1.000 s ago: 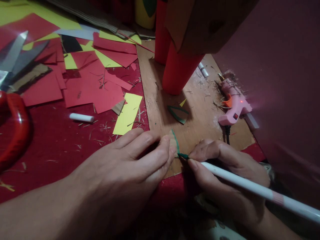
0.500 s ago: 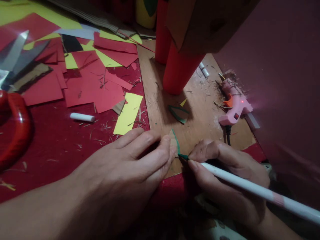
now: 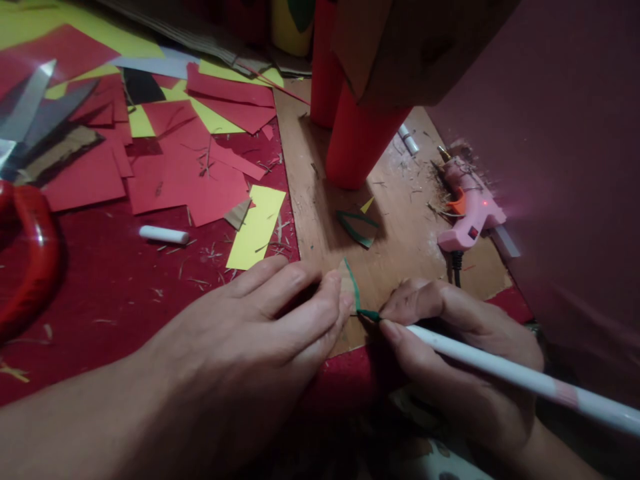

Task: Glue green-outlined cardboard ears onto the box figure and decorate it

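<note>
My right hand [image 3: 460,347] grips a white marker [image 3: 480,363] with a green tip, its point at the lower right edge of a small leaf-shaped cardboard piece [image 3: 349,288]. A green line runs along that piece's right edge. The fingertips of my left hand [image 3: 270,320] are pressed together on the piece, pinning it and hiding its left part. Just beyond lies a second leaf-shaped cardboard piece [image 3: 357,229] with green edges. Both pieces rest on a wooden board [image 3: 405,260].
A red cylinder [image 3: 355,147] under a cardboard shape stands on the board. At right lies a pink glue gun [image 3: 470,207] with a lit light. Red-handled scissors [image 3: 37,240], a white cap [image 3: 164,235], a yellow strip [image 3: 257,227] and red paper scraps [image 3: 200,173] lie at left.
My right hand and the marker have shifted slightly right and down, the tip staying by the cardboard edge. My left hand has kept its place.
</note>
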Motion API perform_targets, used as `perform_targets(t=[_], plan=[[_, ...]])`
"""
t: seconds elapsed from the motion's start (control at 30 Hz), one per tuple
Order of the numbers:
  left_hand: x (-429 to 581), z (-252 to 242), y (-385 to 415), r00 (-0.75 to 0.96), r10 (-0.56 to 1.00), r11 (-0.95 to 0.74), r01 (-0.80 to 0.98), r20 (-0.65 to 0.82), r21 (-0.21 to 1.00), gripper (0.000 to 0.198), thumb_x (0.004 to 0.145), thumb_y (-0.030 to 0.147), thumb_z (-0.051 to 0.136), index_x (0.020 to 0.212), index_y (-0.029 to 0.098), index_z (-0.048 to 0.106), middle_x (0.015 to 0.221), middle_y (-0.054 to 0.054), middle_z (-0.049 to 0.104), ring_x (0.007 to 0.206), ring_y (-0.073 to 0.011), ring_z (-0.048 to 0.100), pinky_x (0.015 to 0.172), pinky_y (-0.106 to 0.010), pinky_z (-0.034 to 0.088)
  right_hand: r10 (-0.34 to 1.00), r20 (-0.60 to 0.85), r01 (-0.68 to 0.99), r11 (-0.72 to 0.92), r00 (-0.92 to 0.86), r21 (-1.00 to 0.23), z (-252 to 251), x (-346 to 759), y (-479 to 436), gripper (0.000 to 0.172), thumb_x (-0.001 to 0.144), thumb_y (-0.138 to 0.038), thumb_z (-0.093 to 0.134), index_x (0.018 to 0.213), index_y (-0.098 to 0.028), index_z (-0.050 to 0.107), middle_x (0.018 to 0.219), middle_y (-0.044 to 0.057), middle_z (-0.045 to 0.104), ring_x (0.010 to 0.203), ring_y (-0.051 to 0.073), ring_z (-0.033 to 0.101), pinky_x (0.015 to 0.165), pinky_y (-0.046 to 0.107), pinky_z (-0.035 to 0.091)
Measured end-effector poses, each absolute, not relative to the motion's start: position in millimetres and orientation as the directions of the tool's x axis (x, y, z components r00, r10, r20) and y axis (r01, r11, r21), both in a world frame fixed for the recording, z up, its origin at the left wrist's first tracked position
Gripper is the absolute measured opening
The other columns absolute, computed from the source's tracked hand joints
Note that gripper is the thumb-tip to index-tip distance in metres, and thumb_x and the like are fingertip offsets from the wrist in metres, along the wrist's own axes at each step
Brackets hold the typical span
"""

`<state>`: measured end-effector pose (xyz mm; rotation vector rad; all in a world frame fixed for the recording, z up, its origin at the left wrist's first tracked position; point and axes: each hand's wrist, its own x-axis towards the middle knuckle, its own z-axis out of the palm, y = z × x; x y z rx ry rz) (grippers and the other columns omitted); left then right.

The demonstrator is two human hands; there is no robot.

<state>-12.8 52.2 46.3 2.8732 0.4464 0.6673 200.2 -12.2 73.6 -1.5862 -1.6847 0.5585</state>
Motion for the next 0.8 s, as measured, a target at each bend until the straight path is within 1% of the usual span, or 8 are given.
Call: perform_targets(t=[0.07,0.17,0.33,0.53,0.7,0.8], plan=[[-12.5,46.7,52.2,0.854,0.32,-0.944,0.253,0.411,0.21,0.041,0.09,0.024,0.052,0.124,0.003,0.062,0.127,-0.016,0.069,0.104,-0.0332,0.062,0.087,-0.049,0.057,0.968,0.237,0.652,0.13,0.079,-0.747,73.0,199.5,-12.7,0.018,0.079,-0.009,0.064,0.071,-0.024,0.06,0.059,-0.003,0.068,0.05,0.014,0.064,0.047,0.025,0.049],[-11.7,46.7,52.9,0.854,0.322,-0.944,0.258,0.409,0.203,0.039,0.092,0.025,0.053,0.123,0.004,0.062,0.126,-0.015,0.069,0.103,-0.0319,0.062,0.088,-0.048,0.056,0.97,0.223,0.662,0.103,0.099,-0.742,75.1,197.7,-11.2,0.017,0.079,-0.01,0.065,0.071,-0.024,0.06,0.058,-0.004,0.067,0.049,0.013,0.063,0.048,0.024,0.05],[-12.0,47.5,52.8,0.855,0.32,-0.944,0.25,0.408,0.217,0.038,0.093,0.025,0.051,0.123,0.006,0.062,0.126,-0.013,0.07,0.106,-0.0311,0.062,0.091,-0.045,0.055,0.981,0.192,0.651,0.129,0.026,-0.748,74.5,198.9,-10.1,0.018,0.079,-0.01,0.063,0.069,-0.024,0.058,0.06,-0.003,0.069,0.051,0.014,0.064,0.048,0.025,0.049],[-11.1,45.7,52.8,0.846,0.325,-0.943,0.26,0.423,0.207,0.04,0.091,0.021,0.046,0.124,0.004,0.061,0.125,-0.013,0.07,0.102,-0.0306,0.064,0.088,-0.046,0.056,0.971,0.219,0.647,0.107,0.095,-0.755,72.4,198.9,-12.6,0.015,0.081,-0.011,0.066,0.074,-0.024,0.062,0.061,-0.005,0.068,0.05,0.011,0.063,0.05,0.022,0.049],[-10.5,46.8,53.5,0.852,0.316,-0.946,0.25,0.417,0.207,0.039,0.091,0.021,0.047,0.123,0.004,0.061,0.126,-0.014,0.069,0.105,-0.0317,0.062,0.09,-0.046,0.055,0.983,0.18,0.665,0.11,0.037,-0.739,79.1,198.5,-9.6,0.017,0.079,-0.011,0.063,0.068,-0.023,0.058,0.058,-0.003,0.067,0.049,0.012,0.062,0.048,0.023,0.049],[-11.1,47.4,53.8,0.858,0.316,-0.945,0.249,0.405,0.211,0.039,0.091,0.021,0.048,0.124,0.005,0.06,0.127,-0.013,0.069,0.106,-0.031,0.061,0.091,-0.045,0.053,0.981,0.183,0.652,0.1,0.06,-0.752,77.1,199.1,-10.5,0.017,0.08,-0.01,0.064,0.069,-0.023,0.059,0.059,-0.003,0.067,0.05,0.012,0.062,0.048,0.023,0.049]])
